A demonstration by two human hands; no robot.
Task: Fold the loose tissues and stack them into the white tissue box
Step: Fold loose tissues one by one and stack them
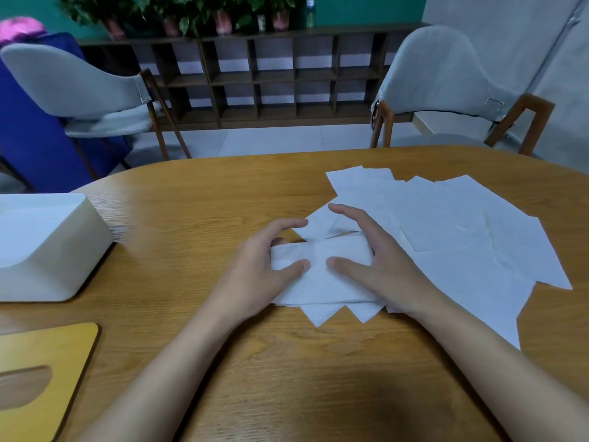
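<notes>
Hands meet near the centre of the table (207, 199) on a folded tissue (322, 255). Left hand (264, 263) grasps its nine o'clock end, thumb on top, fingers curled behind the far edge. Right hand (379, 253) grasps the three o'clock end, thumb pressed flat, fingers arched over the far edge. Loose sheets (462, 237) fan out, overlapping, from under the tissue towards two o'clock. Box (54, 247) stands at nine o'clock, well apart; lid (47, 352) lies at eight o'clock.
</notes>
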